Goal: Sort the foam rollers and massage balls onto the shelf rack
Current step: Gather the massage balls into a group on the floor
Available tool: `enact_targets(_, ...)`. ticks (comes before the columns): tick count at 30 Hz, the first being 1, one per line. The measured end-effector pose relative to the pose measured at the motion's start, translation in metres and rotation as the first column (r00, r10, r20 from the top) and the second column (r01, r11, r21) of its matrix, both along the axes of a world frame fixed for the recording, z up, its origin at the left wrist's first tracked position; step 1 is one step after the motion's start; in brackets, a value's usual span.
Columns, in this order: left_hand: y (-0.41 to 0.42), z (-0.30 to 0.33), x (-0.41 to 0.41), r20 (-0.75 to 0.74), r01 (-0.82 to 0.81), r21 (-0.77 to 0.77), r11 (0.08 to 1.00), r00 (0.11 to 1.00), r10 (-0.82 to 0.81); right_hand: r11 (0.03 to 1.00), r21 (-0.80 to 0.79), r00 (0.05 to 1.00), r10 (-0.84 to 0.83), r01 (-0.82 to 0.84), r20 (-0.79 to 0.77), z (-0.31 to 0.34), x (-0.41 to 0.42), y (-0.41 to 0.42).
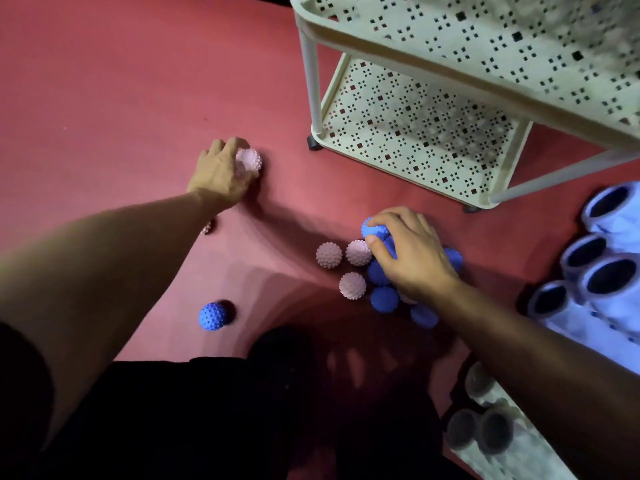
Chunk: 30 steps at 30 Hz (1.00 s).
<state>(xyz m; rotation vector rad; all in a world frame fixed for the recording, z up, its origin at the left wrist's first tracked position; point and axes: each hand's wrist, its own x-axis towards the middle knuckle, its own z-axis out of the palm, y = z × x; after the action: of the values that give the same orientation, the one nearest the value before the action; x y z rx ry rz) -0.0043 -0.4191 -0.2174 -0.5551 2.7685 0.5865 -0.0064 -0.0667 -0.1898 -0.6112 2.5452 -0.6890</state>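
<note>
My left hand [221, 173] grips a pale pink spiky massage ball [250, 160] on the red floor mat. My right hand [410, 252] holds a blue spiky ball [372, 228] above a cluster of several blue balls [384, 298] and pink balls [329, 255]. One blue ball [213, 316] lies alone near my left forearm. A small pink ball [207, 227] peeks out from behind that forearm. The cream perforated shelf rack [408, 133] stands at the upper right. Hollow foam rollers [602, 271] lie at the right.
The red mat [121, 98] stretches to the left and back. More grey foam rollers [485, 431] lie at the lower right beneath my right forearm. My dark-clothed legs fill the bottom of the view.
</note>
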Motion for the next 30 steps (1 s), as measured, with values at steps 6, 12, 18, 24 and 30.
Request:
enact_targets(6,-0.034,0.01,0.058,0.301,-0.482,0.127,0.867,0.852,0.429,0.998,0.005,0.997,-0.057,0.057,0.048,-0.001,0.005,-0.008)
enact_targets(12,-0.002,0.018,0.073,0.353,-0.646,0.548,0.531,0.754,0.554,0.998,0.005,0.996,-0.064,0.064,0.062,0.002,0.006,-0.008)
enact_targets(18,0.065,0.017,0.04,0.195,-0.318,0.665,0.676,0.947,0.254,0.98,0.094,0.983,-0.18,0.176,0.039,0.0,0.0,0.009)
enact_targets(24,0.14,-0.004,-0.002,0.27,-0.05,0.48,0.876,0.958,-0.093,0.959,0.14,0.966,-0.254,0.245,0.046,-0.001,-0.002,0.024)
enact_targets(30,0.151,-0.014,0.005,0.338,0.033,0.391,0.92,0.925,-0.177,0.962,0.124,0.966,-0.252,0.244,0.057,0.002,0.003,0.028)
